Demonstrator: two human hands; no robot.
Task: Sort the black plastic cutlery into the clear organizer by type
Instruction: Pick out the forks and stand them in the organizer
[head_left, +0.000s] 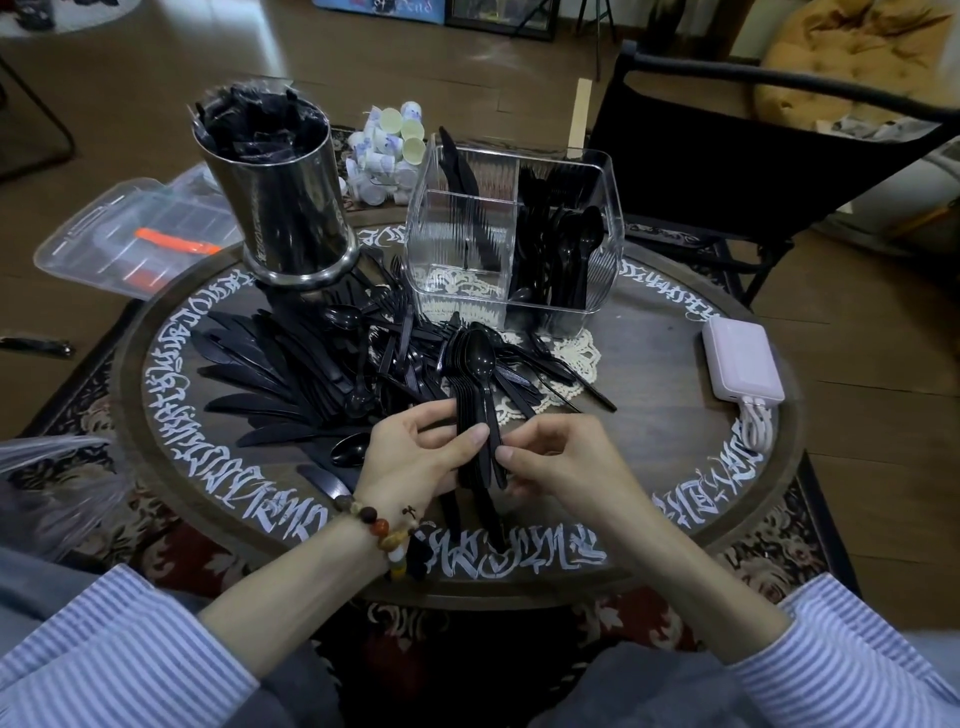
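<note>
Both hands, left (415, 457) and right (561, 462), grip stacked spoons (475, 395); organizer (514, 234) partly filled, large pile (322, 364) remains on surface.

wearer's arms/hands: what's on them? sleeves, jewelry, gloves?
No gloves; both hands are bare. The left hand and right hand come out of blue-and-white striped sleeves, pushed up so the forearms are bare. On the left wrist is a bracelet of round beads in brown, red, amber and cream, with a dark tassel hanging from it. No rings or watch can be seen.
</note>
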